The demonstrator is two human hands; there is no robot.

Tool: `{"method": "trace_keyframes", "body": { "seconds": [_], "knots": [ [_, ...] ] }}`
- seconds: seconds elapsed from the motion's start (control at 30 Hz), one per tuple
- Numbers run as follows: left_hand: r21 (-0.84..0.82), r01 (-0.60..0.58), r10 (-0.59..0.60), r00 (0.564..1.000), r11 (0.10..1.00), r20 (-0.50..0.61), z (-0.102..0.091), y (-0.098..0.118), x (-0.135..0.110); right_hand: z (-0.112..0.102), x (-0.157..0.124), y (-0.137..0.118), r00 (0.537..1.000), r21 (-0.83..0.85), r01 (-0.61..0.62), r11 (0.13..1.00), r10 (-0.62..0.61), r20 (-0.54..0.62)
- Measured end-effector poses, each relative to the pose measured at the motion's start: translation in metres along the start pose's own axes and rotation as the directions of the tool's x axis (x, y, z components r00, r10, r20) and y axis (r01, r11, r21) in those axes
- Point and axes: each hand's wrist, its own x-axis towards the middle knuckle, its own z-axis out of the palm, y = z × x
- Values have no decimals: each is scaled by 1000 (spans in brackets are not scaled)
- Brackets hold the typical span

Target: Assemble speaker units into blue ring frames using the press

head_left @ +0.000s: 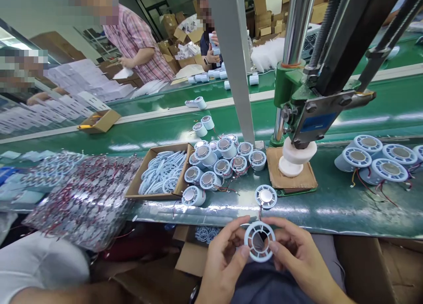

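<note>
Close to my body, over the front edge of the bench, my left hand (225, 247) and my right hand (294, 246) grip a light blue slotted ring (258, 256) from both sides. Thumbs press its near face and fingers curl behind it. Its middle is see-through. Just beyond, a light blue round housing (265, 196) with a silver disc on top stands on the bench, and its wires trail toward the ring. Whether they touch it is unclear. A pile of similar housings (222, 168) sits to the left, beside a cardboard box (165, 196) full of light blue rings.
A press with a white round head (299, 151) stands over a cardboard pad (309, 177). More wired housings (390, 169) are at the right. Wired metal parts (89, 198) cover the left. Co-workers, one in a plaid shirt (142, 44), are across the green conveyor (158, 134).
</note>
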Motion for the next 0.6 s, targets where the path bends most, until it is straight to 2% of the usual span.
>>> {"method": "trace_keyframes", "body": {
  "seconds": [0.1,0.27,0.4,0.47,0.53,0.6],
  "knots": [
    [-15,12,-12,999,1000,-38,4,6,4,-2,-4,5,1000,-89,28,996,-28,1],
    [55,92,-83,986,994,-141,8,10,9,-4,-12,18,983,-296,168,940,-181,-18],
    [74,98,-87,987,992,-135,7,7,6,-1,-9,18,985,-347,163,924,-172,4],
    [110,132,-120,987,985,-106,2,-3,-2,-1,-6,16,984,-394,179,902,-173,52],
    [187,224,-208,973,956,-102,-10,-24,-13,-6,-5,17,972,-468,233,852,-203,116],
    [253,348,-312,935,903,-171,-28,-52,-24,-16,-5,22,956,-545,291,786,-257,140]
  ]
}}
